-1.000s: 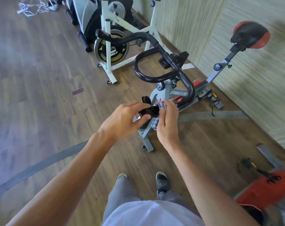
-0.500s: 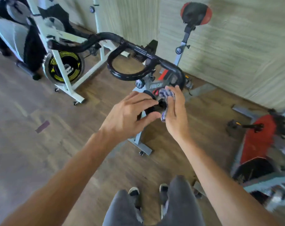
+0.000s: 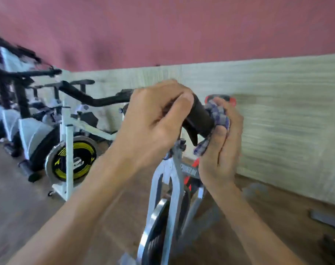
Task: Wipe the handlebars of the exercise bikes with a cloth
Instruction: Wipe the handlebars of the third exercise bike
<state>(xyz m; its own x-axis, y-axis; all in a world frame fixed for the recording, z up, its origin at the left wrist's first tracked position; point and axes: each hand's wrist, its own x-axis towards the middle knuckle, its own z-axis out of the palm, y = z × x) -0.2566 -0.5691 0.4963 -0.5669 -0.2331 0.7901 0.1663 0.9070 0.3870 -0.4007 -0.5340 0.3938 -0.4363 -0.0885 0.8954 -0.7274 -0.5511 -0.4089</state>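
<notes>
The black handlebar (image 3: 199, 117) of a grey exercise bike (image 3: 172, 188) fills the middle of the view. My left hand (image 3: 153, 123) grips the bar's near end, fingers curled over it. My right hand (image 3: 220, 142) holds a blue checked cloth (image 3: 218, 115) pressed against the bar just right of my left hand, with the cloth bunched between bar and palm and a corner hanging below. The far side of the handlebar (image 3: 97, 100) curves away to the left. The image is motion-blurred.
A white bike with a yellow-marked flywheel (image 3: 73, 159) stands to the left, with more bikes (image 3: 13, 111) behind it. A pale wall panel (image 3: 277, 111) runs close on the right under a red wall. A dark bar (image 3: 327, 219) lies on the wood floor at right.
The view has swung up and closer, from looking down on the bike to level with the handlebar. Both hands stayed on the bar's end with the cloth in my right.
</notes>
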